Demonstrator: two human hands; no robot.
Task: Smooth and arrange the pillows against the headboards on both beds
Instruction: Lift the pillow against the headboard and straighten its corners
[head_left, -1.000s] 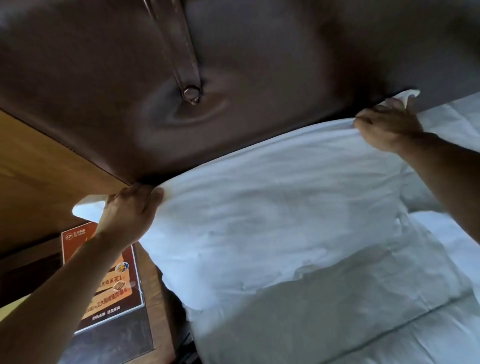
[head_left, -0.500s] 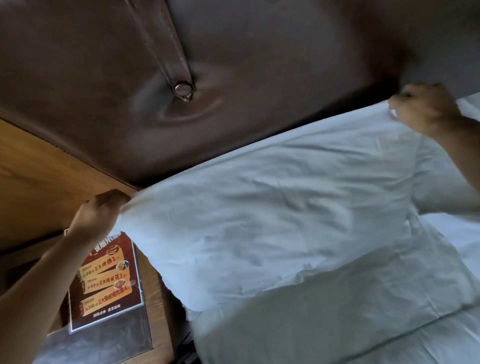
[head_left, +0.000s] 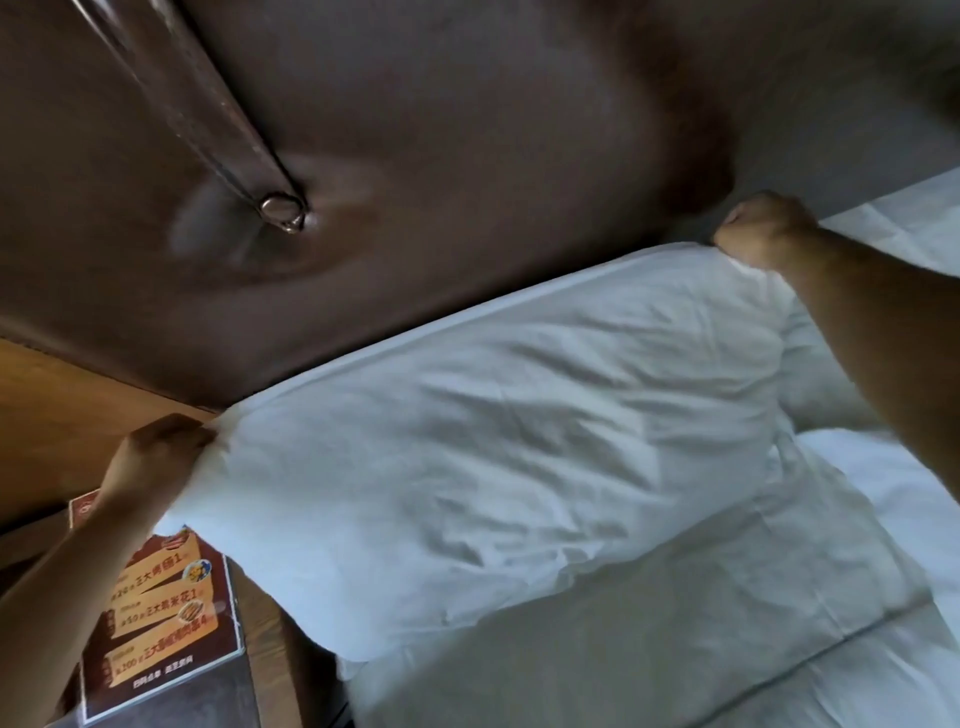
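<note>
A white pillow (head_left: 493, 457) lies stretched across the head of the bed, its top edge running along the dark brown padded headboard (head_left: 467, 156). My left hand (head_left: 156, 457) is shut on the pillow's upper left corner. My right hand (head_left: 763, 228) is shut on its upper right corner, close against the headboard. A second white pillow (head_left: 826, 384) shows partly behind my right forearm. Below the pillow lies the white duvet (head_left: 675, 639).
A wooden nightstand (head_left: 270, 649) sits left of the bed with a brown and orange printed menu card (head_left: 161, 623) on it. Wooden wall panelling (head_left: 62, 405) is at the left. A leather strap with a metal stud (head_left: 280, 205) hangs on the headboard.
Both hands have pulled the pillow's top corners apart, and its top edge is now taut and straight along the headboard. The right hand went right, then came back a little.
</note>
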